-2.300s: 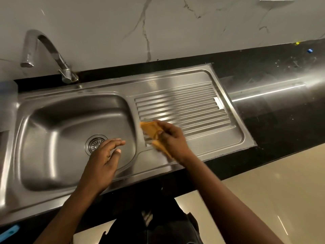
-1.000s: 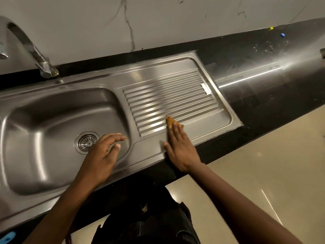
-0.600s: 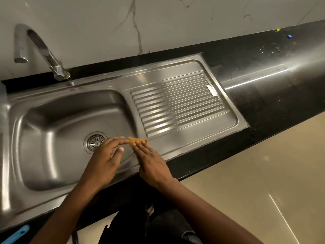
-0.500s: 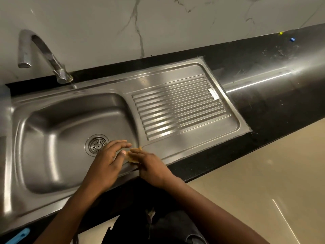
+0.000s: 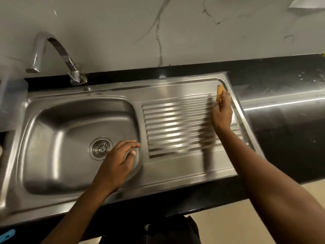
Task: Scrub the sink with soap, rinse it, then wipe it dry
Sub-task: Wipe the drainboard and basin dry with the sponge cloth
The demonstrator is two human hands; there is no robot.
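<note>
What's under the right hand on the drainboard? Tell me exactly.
An orange cloth sticks out past the fingertips of the right hand, at the far right corner of the drainboard. The rest of the cloth and the steel below it are covered by the hand.

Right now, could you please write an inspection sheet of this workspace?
Surface: black counter, specks at far right.
Job's things: steel sink, no foam seen; tap, no water running; orange cloth at drainboard's far right corner.
Clutter: blue thing at bottom left edge, cut off.
Hands: left hand relaxed over basin's right edge, holding nothing; right hand grips cloth.
Cables: nothing seen.
Surroundings: marble wall, beige floor.
</note>
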